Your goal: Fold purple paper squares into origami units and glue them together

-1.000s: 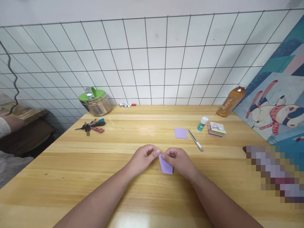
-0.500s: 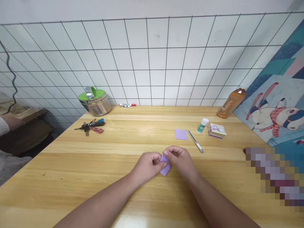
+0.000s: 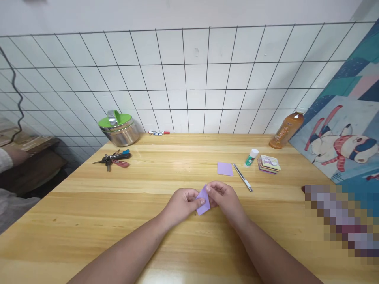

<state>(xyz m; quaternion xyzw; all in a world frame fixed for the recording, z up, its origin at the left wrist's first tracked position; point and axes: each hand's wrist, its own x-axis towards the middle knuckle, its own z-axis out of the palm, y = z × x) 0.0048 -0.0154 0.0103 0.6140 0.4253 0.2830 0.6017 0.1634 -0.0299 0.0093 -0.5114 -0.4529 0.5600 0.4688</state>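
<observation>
A small folded piece of purple paper (image 3: 203,206) is held between my two hands over the near middle of the table. My left hand (image 3: 184,204) pinches its left side, thumb lying across the front. With thumb and fingertips, my right hand (image 3: 224,196) grips the paper's upper corner. Beyond my right hand lie a square of purple paper (image 3: 225,169) and a slim silver-and-white pen or knife (image 3: 242,177), whose exact kind I cannot tell.
A glue stick (image 3: 251,157), a stack of paper squares (image 3: 269,164) and an orange drink bottle (image 3: 286,130) stand at right. Keys (image 3: 114,158), a green-lidded pot (image 3: 121,129) and a marker (image 3: 159,133) are at left and back. Another person's hand (image 3: 19,154) shows far left.
The purple paper has turned and shifted slightly left in my hands, showing a wider face. Both hands keep hold of it. The view has tilted up a little.
</observation>
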